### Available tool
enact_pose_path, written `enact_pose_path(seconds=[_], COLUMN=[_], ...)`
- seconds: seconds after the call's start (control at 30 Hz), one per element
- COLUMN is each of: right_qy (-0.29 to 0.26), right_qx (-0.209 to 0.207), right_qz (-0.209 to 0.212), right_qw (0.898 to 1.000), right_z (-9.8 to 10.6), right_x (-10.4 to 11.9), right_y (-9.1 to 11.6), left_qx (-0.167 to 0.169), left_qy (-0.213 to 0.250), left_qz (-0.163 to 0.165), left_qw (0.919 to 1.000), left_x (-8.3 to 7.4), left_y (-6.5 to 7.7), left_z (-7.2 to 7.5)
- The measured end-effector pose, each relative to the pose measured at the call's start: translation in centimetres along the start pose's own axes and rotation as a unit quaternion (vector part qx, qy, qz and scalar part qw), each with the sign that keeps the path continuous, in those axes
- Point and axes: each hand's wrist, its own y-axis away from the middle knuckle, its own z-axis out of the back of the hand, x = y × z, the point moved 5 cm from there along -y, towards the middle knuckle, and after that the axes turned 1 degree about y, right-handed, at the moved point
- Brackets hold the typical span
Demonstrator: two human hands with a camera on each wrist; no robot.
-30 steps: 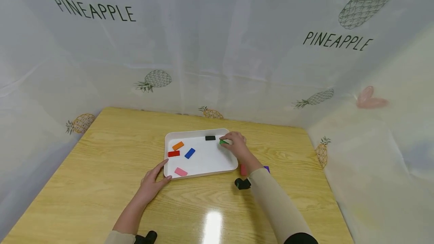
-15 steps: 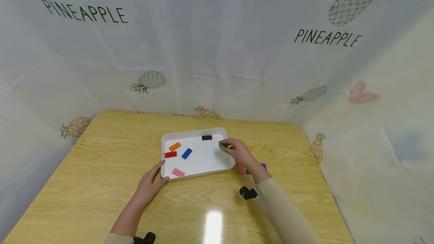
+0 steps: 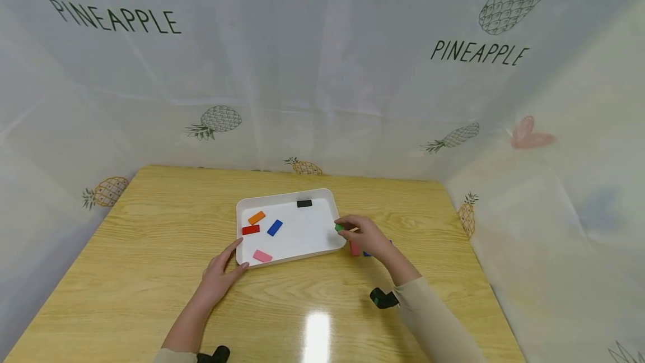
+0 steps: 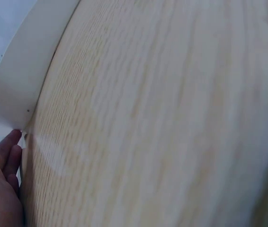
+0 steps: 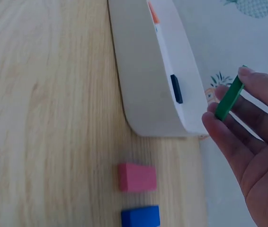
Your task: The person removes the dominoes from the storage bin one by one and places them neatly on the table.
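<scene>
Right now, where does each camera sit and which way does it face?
Head: worn on the head, facing forward and down at the white tray; left hand, right hand and both sleeves show.
Left wrist: worn there, looking across the table to the tray's wall; left hand at left edge.
Right wrist: worn there, facing the green block; right hand at right edge.
Head and right wrist share the green block.

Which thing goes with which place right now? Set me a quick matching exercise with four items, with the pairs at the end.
Things
1. green block
2. black block
3. orange block
4. left hand

Places
A. beside the red block
B. pinched in the right hand
C. at the near left corner of the tray
D. inside the tray, along its far wall

Pairs: 1-B, 2-D, 3-A, 4-C
</scene>
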Motion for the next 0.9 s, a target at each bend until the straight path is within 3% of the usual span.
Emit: enact_pose_path(seconds=[0.43,0.6,0.9], right_qy=[0.016,-0.014,0.011], right_qx=[-0.005,-0.003,-0.023], right_qz=[-0.001,-0.026,-0.055], right_qw=[1.0,1.0,0.998], right_z=[2.2,3.2,4.9], right_x=[-2.3,-3.1,-4.9], right_y=[3.4,4.4,6.1], left_qx=[0.0,0.003,0.0], left_qy=[-0.002,-0.001,-0.007], left_qz=[-0.011,-0.006,-0.014], left_qw=[0.9999,1.0,0.9999], left_x=[-0.2,-0.2,-0.2], left_y=[-0.2,-0.2,-0.3], left_z=[0.1,0.1,0.2])
